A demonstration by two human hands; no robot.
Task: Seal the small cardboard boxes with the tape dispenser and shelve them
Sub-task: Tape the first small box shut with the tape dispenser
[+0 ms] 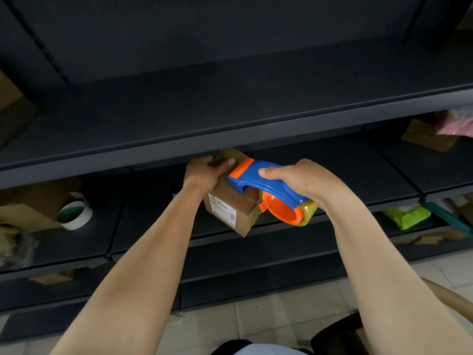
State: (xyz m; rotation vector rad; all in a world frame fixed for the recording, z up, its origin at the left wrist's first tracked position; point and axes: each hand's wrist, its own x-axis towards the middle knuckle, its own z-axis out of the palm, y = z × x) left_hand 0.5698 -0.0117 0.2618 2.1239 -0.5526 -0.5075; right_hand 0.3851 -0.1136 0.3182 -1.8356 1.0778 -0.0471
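Note:
A small cardboard box (pixel 234 210) with a white shipping label on its near side is held in the air in front of the dark shelves. My left hand (pixel 204 172) grips its far top corner, thumb across the top flap. My right hand (pixel 304 181) grips the blue handle of the tape dispenser (pixel 266 187), which has an orange front blade guard, an orange hub and a yellowish clear tape roll. The dispenser's front end lies on the top of the box.
Dark metal shelves (pixel 230 142) span the view. On the lower left shelf lie a white-and-green tape roll (pixel 74 211) and a cardboard box (pixel 33 203). A green packet (pixel 407 215) and cardboard pieces (pixel 427 135) lie at the right. Tiled floor is below.

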